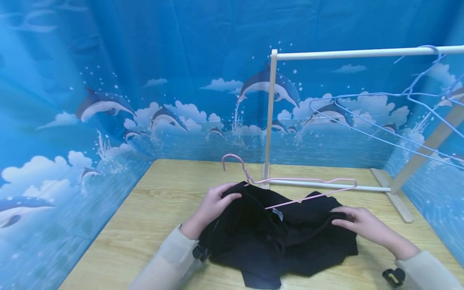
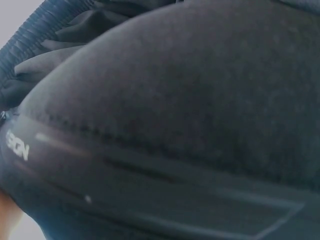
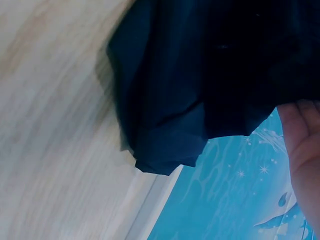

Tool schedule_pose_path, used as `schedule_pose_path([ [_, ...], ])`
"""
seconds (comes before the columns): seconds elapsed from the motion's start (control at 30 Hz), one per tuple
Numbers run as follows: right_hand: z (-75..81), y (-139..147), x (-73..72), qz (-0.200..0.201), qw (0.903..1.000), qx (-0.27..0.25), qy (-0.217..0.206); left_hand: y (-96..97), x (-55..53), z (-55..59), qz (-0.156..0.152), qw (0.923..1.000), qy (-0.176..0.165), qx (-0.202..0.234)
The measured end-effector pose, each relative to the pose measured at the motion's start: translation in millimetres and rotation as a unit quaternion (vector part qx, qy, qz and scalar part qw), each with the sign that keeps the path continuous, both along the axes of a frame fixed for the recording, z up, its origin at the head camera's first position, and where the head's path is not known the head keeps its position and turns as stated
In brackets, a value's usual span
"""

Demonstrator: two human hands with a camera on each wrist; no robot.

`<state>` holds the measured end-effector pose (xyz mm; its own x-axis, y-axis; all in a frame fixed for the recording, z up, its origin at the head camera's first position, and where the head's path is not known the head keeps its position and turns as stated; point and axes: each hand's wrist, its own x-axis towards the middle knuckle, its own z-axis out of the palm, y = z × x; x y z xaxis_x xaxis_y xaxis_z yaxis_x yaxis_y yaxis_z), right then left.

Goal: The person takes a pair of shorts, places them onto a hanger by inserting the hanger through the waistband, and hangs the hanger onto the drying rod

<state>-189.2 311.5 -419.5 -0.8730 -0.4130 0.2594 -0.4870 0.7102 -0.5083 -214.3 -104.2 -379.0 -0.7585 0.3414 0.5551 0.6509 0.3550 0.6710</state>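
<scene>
A black garment [image 1: 261, 253] lies bunched on the table, its opening spread between the two hands. A pink hanger [image 1: 297, 179] pokes out of it, with the hook and one arm showing and the other arm hidden under the cloth. My left hand [image 1: 214, 205] grips the garment's edge beside the hanger's neck. With thumb and fingers, my right hand [image 1: 366, 225] pinches the opposite edge. A pale label [image 1: 278, 214] shows inside the opening. In the left wrist view, black cloth [image 2: 175, 95] with a gathered band and white lettering fills the picture, hiding the left fingers.
A rack with a white rail [image 1: 344, 53] and wooden posts [image 1: 270, 112] stands at the back right of the wooden table [image 1: 130, 225]. Pale blue hangers [image 1: 384, 94] hang from the rail. A dolphin-print curtain [image 1: 181, 52] surrounds the table behind and at the sides.
</scene>
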Motion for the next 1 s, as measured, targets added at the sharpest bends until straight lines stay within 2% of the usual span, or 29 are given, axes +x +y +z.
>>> schedule_pose_path([
  [0.23, 13.3, 3.9, -1.7, -0.040, 0.9982, 0.020, -0.039, -0.7, 0.5, -0.1, -0.005, 1.0000, 0.001, 0.002],
  [0.5, 18.0, 11.4, -5.1, -0.045, 0.9988, 0.016, 0.009, -1.1, 0.3, 0.0, -0.005, 1.0000, 0.001, 0.003],
  [1.0, 30.8, 19.6, -4.1, -0.064, 0.9977, 0.010, -0.018, -1.3, -0.8, -2.3, -0.005, 0.9997, 0.021, -0.010],
])
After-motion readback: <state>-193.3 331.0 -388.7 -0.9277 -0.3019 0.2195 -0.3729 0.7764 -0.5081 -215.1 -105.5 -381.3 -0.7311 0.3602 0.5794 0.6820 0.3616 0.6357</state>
